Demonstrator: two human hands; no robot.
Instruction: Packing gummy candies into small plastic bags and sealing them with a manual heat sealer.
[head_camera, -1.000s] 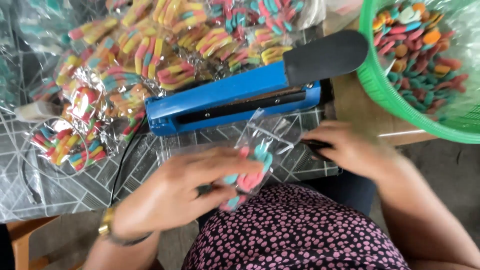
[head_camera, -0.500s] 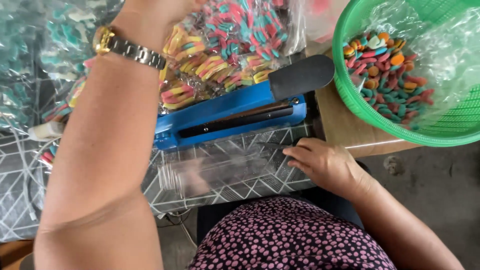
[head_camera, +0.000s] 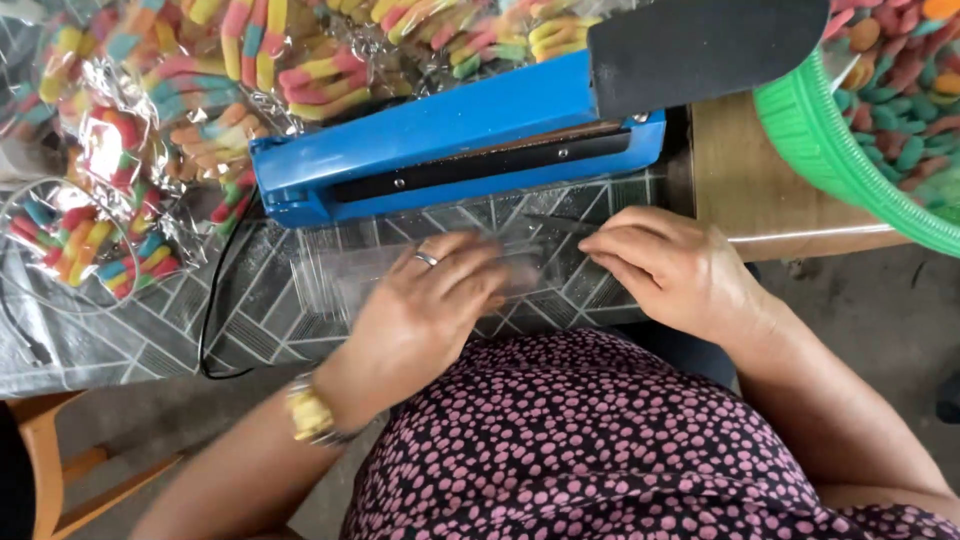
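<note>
Before the blue sealer (head_camera: 450, 150), the left hand (head_camera: 430, 300) and right hand (head_camera: 670, 270) are lying flat on clear bags (head_camera: 340, 280), fingers (head_camera: 640, 240) spread, pinning them to the tabletop (head_camera: 150, 330).

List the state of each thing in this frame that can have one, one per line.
Blue heat sealer: arm raised, jaws open, nothing between them.
Stack of clear bags: empty, lying flat on the table.
Left hand: palm down on the bag stack.
Right hand: fingers resting at the stack's right end.
Candy packets: filled, piled behind the sealer.
Green basket: holds loose candy.
</note>
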